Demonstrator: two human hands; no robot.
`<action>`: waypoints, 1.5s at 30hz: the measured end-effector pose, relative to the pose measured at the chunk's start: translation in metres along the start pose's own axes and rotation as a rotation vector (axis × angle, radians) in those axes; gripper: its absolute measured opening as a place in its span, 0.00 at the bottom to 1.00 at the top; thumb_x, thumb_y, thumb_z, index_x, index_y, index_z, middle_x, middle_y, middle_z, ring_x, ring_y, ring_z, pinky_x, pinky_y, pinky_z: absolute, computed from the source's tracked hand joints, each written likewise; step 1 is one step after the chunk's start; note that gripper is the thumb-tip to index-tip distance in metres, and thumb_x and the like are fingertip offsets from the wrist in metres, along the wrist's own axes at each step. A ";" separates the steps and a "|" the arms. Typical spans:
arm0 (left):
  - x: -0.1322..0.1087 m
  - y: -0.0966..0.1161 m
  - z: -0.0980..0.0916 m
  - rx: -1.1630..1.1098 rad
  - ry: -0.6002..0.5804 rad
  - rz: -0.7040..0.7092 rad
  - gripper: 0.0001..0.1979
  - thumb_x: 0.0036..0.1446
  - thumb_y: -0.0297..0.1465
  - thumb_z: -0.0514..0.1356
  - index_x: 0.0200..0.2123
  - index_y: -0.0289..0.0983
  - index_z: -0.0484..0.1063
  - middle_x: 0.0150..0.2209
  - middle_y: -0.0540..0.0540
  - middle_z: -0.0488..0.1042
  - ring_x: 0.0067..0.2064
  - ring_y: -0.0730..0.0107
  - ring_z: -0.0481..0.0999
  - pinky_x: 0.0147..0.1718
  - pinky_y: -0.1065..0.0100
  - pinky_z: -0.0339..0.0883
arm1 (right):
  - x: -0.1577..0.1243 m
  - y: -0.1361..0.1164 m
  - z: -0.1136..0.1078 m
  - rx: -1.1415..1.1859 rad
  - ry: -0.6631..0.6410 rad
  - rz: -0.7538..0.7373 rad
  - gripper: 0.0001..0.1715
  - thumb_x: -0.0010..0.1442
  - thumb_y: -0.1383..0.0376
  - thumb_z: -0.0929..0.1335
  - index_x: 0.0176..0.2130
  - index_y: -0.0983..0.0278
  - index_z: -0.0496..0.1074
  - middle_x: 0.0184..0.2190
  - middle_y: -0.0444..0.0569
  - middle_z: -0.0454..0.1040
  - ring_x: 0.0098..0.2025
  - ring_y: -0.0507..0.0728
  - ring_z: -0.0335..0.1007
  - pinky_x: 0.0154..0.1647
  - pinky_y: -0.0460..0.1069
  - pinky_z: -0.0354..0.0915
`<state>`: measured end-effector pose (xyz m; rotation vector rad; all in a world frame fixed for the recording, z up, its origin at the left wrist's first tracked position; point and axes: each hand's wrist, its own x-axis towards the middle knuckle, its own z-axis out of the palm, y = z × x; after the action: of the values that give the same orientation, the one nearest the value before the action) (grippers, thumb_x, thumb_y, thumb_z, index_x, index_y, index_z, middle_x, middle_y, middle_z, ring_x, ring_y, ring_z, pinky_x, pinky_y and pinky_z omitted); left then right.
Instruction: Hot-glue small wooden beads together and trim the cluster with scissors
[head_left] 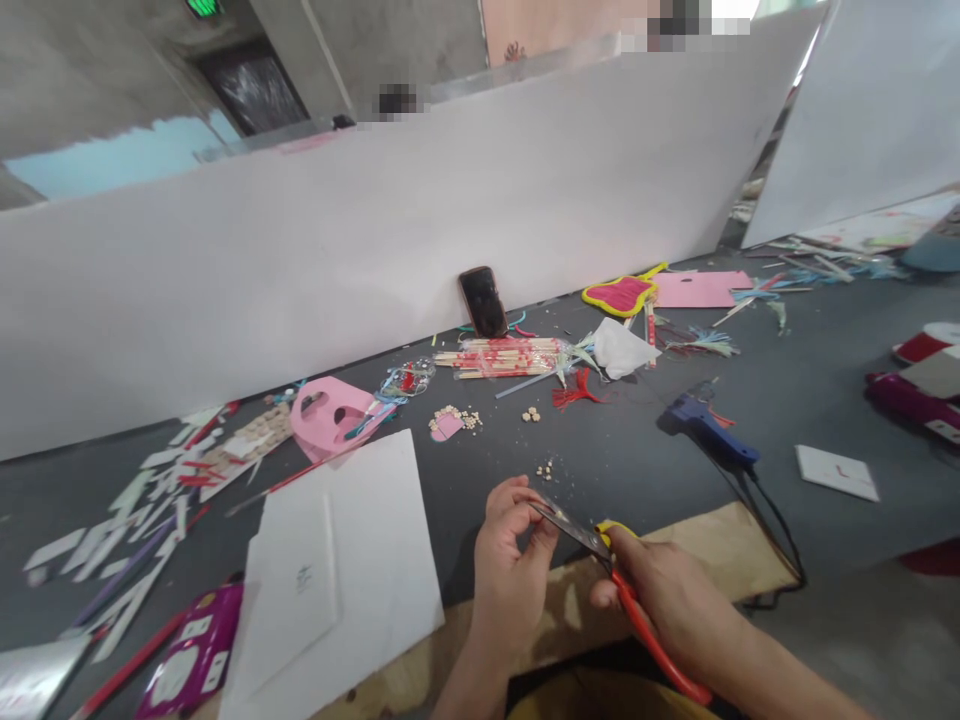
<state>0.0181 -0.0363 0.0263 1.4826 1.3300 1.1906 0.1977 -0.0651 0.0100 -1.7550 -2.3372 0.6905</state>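
My right hand [660, 590] is closed round a pair of scissors [576, 526] with red and yellow handles. Their blades point up and left, into the fingers of my left hand [514, 550]. That hand is curled in a pinch at the blade tips; a tiny pale bit shows there, too small to name. Just beyond the fingers lie small beige pieces [544, 470] among crumbs. Farther back are a little cluster of similar pieces [531, 414] and a pile around a pink paper shape [448, 427].
A phone [484, 302] leans on the white partition [375, 230]. Before it lies a bag of red-and-beige sticks [510, 357]. A blue glue gun [709, 428] with a black cord is at right. White boards [352, 570], a pink cutout [330, 412] and paper strips fill the left.
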 end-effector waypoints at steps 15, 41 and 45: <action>0.027 -0.003 0.021 -0.289 0.042 -0.218 0.20 0.52 0.42 0.62 0.44 0.35 0.69 0.44 0.40 0.73 0.47 0.61 0.73 0.48 0.60 0.66 | 0.038 -0.009 -0.035 0.421 -0.047 0.111 0.25 0.62 0.45 0.57 0.26 0.61 0.60 0.20 0.41 0.64 0.23 0.51 0.60 0.23 0.45 0.56; 0.027 0.001 0.011 0.036 0.091 0.045 0.11 0.60 0.38 0.55 0.40 0.37 0.69 0.40 0.43 0.73 0.41 0.64 0.73 0.42 0.63 0.66 | 0.034 -0.009 -0.058 0.299 -0.109 0.071 0.20 0.56 0.48 0.63 0.32 0.62 0.65 0.29 0.48 0.71 0.31 0.57 0.67 0.32 0.50 0.63; 0.026 0.002 0.007 0.160 0.134 0.103 0.09 0.62 0.33 0.53 0.33 0.37 0.70 0.33 0.46 0.73 0.36 0.66 0.73 0.38 0.66 0.66 | 0.029 -0.016 -0.052 0.233 -0.108 0.058 0.18 0.56 0.49 0.64 0.34 0.62 0.64 0.31 0.50 0.73 0.33 0.59 0.70 0.33 0.50 0.64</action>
<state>0.0255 -0.0110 0.0297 1.6255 1.4836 1.2932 0.1942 -0.0274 0.0591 -1.7263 -2.1733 1.0453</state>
